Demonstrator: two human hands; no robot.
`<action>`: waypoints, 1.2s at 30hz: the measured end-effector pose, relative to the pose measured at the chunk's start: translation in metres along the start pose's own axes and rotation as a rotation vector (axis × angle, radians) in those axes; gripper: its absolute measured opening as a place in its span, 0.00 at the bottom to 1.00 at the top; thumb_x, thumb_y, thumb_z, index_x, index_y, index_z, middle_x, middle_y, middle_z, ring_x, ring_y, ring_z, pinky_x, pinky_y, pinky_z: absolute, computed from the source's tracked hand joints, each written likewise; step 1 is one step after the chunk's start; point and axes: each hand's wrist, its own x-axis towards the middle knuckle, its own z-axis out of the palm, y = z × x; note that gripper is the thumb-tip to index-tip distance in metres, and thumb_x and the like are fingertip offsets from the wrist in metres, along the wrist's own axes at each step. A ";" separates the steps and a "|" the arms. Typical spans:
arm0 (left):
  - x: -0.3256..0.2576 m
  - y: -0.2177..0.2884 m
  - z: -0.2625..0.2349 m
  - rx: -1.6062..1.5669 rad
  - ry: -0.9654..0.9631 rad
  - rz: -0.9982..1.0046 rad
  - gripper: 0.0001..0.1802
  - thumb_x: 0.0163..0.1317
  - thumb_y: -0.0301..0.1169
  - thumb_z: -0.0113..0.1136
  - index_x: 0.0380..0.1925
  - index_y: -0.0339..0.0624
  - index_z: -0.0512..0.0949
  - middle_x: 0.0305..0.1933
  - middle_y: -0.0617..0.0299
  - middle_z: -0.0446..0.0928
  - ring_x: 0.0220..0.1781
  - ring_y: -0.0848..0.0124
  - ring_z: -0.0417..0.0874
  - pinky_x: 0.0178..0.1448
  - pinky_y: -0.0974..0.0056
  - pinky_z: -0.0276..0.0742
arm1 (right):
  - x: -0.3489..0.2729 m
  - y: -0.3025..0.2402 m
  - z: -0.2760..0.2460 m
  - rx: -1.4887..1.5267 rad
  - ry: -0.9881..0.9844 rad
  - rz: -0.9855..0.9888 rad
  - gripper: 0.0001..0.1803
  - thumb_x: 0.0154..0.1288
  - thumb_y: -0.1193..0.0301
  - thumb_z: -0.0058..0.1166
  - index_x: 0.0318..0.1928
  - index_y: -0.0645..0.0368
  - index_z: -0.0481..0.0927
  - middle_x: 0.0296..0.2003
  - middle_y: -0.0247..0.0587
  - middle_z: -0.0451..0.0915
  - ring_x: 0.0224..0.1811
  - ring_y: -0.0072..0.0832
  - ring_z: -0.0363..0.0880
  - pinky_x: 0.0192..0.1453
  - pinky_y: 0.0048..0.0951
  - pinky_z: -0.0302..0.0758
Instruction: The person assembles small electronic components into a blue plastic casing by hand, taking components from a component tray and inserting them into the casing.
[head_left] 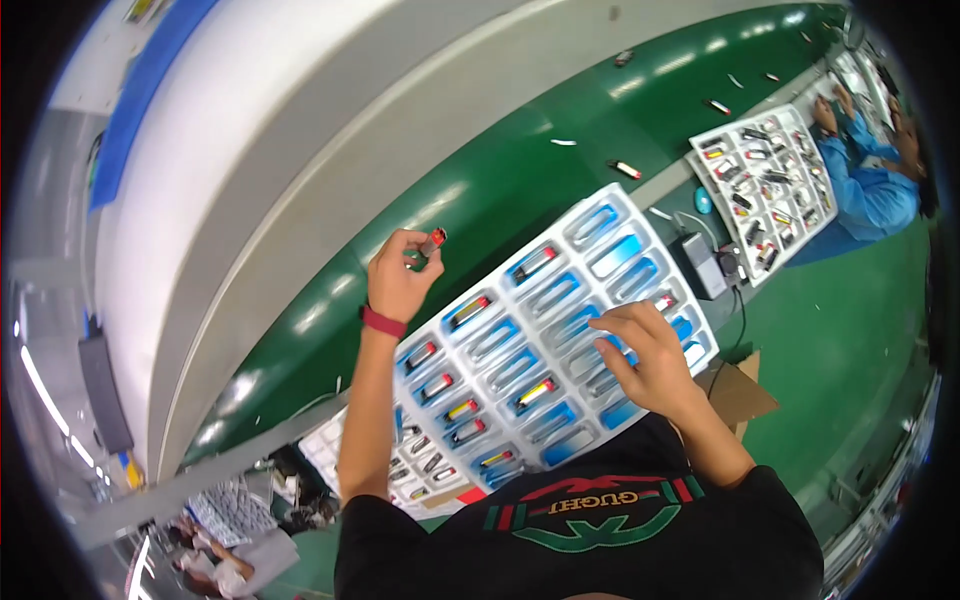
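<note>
My left hand [398, 280], a red band [384, 321] on its wrist, is raised over the far left edge of a white tray. Its thumb and fingers pinch a small red-topped lighter [433, 243]. Over the right part of the white compartment tray [613, 193] hovers my right hand [648, 362], thumb and fingers apart, holding nothing. A red-ended lighter [662, 302] lies in a compartment just beyond its fingers. Several compartments hold lighters, such as a yellow-and-red one [535, 393]; others show clear or blue inserts [616, 257]. My right hand hides some compartments.
Beyond the tray runs a green belt [500, 185] with a loose lighter [625, 169] and scraps. A black box with cables [703, 266] stands right of the tray, a cardboard box [742, 392] lower right. A person in blue [865, 185] works beside another full tray [770, 185].
</note>
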 end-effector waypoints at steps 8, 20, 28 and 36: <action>-0.125 0.157 -0.019 -1.289 0.275 -0.342 0.09 0.57 0.18 0.62 0.35 0.37 0.72 0.38 0.60 0.78 0.40 0.75 0.79 0.45 0.71 0.75 | 0.016 -0.076 0.027 0.296 0.035 -0.221 0.26 0.51 0.77 0.66 0.52 0.64 0.74 0.40 0.44 0.76 0.35 0.30 0.78 0.36 0.26 0.75; -0.184 0.175 -0.042 -1.143 0.240 -0.196 0.15 0.55 0.16 0.61 0.43 0.31 0.73 0.45 0.50 0.77 0.41 0.67 0.83 0.42 0.67 0.80 | -0.013 -0.098 -0.004 1.132 -0.318 0.368 0.20 0.61 0.80 0.56 0.54 0.69 0.73 0.40 0.36 0.78 0.38 0.20 0.76 0.44 0.22 0.72; -0.196 0.195 -0.033 -0.915 0.358 -0.033 0.19 0.46 0.16 0.69 0.40 0.32 0.76 0.43 0.50 0.78 0.39 0.67 0.83 0.38 0.70 0.80 | -0.019 -0.095 -0.008 1.362 -0.139 0.514 0.19 0.54 0.85 0.61 0.44 0.63 0.69 0.42 0.49 0.79 0.41 0.35 0.83 0.50 0.29 0.78; -0.190 0.210 -0.039 -0.590 0.477 0.072 0.20 0.40 0.20 0.74 0.36 0.35 0.79 0.36 0.55 0.81 0.30 0.72 0.80 0.29 0.72 0.75 | -0.034 -0.108 -0.005 1.284 -0.096 0.423 0.20 0.51 0.82 0.67 0.39 0.65 0.67 0.40 0.53 0.79 0.38 0.31 0.83 0.40 0.25 0.82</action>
